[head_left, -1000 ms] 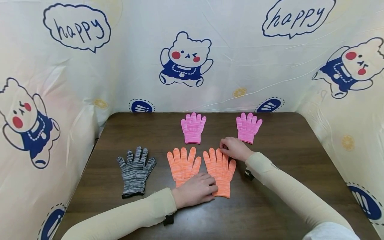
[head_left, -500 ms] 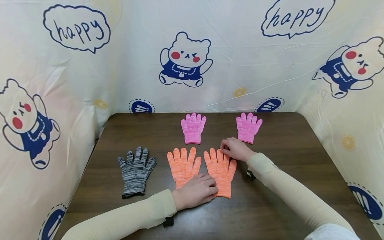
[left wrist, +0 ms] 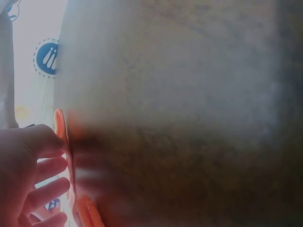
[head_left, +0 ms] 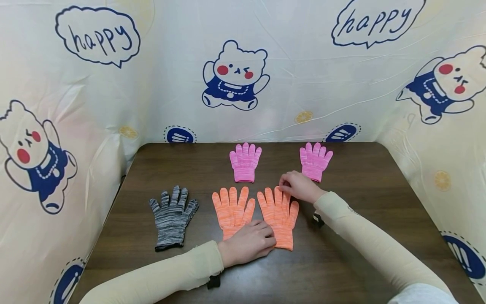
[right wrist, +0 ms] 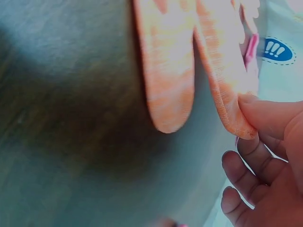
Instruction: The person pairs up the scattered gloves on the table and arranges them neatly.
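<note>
Two orange knitted gloves lie side by side on the table, fingers pointing away. My right hand (head_left: 298, 185) pinches a fingertip of the right orange glove (head_left: 280, 215) between thumb and index finger; the right wrist view shows this pinched fingertip (right wrist: 239, 125) up close. At the same glove's cuff, my left hand (head_left: 248, 241) holds the left edge with curled fingers, its thumb (left wrist: 45, 139) against the orange fabric in the left wrist view. My left hand and wrist cover the lower part of the left orange glove (head_left: 232, 209).
A grey-and-black striped glove (head_left: 172, 219) lies flat to the left. Farther back lie two pink gloves, one near the middle (head_left: 245, 162) and another (head_left: 315, 161) just beyond my right hand. A printed curtain (head_left: 288, 76) stands behind the brown table (head_left: 341, 270).
My right hand has shifted very slightly away with the pinched fingertip of the orange glove. My left hand stays at the cuff, and the other gloves lie as before.
</note>
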The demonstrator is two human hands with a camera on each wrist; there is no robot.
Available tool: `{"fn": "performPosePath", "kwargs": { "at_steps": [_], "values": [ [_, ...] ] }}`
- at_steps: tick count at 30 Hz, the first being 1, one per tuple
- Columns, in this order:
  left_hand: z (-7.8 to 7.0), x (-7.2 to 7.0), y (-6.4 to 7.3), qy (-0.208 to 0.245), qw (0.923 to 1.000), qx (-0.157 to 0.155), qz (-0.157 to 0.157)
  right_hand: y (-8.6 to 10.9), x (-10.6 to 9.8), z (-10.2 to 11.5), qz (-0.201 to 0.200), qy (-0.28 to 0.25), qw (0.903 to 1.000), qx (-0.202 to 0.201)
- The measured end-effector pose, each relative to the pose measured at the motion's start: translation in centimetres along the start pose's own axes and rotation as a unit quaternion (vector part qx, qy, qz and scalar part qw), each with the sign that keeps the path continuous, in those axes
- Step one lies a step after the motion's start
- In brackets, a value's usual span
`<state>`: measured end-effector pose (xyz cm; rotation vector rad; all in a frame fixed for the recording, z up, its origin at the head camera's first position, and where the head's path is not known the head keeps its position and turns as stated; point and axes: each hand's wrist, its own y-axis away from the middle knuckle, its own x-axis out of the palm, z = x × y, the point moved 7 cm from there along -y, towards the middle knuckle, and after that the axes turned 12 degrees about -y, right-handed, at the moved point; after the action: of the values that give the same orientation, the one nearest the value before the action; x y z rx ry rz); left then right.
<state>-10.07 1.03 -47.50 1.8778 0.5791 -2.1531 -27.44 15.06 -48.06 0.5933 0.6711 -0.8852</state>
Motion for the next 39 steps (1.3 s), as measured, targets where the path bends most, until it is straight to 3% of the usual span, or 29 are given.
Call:
{"fn": "performPosePath", "kwargs": {
  "at_steps": [15,31,39],
  "values": [
    [0.7,-0.9,1.0,0.001,0.9993,-0.023,-0.031,0.8,-1.7,2.7,-0.024,0.006,0.9993,-0.028],
    [1.2,-2.0,2.1,-0.026,0.9985,-0.034,-0.034,0.8,-3.2,5.8,-0.055,0.017,0.9961,-0.067],
    [1.9,-2.5,3.4,-0.026,0.9977,-0.049,-0.039,0.4,-3.1,7.4,-0.052,0.011,0.9958,-0.074]
  ]
}}
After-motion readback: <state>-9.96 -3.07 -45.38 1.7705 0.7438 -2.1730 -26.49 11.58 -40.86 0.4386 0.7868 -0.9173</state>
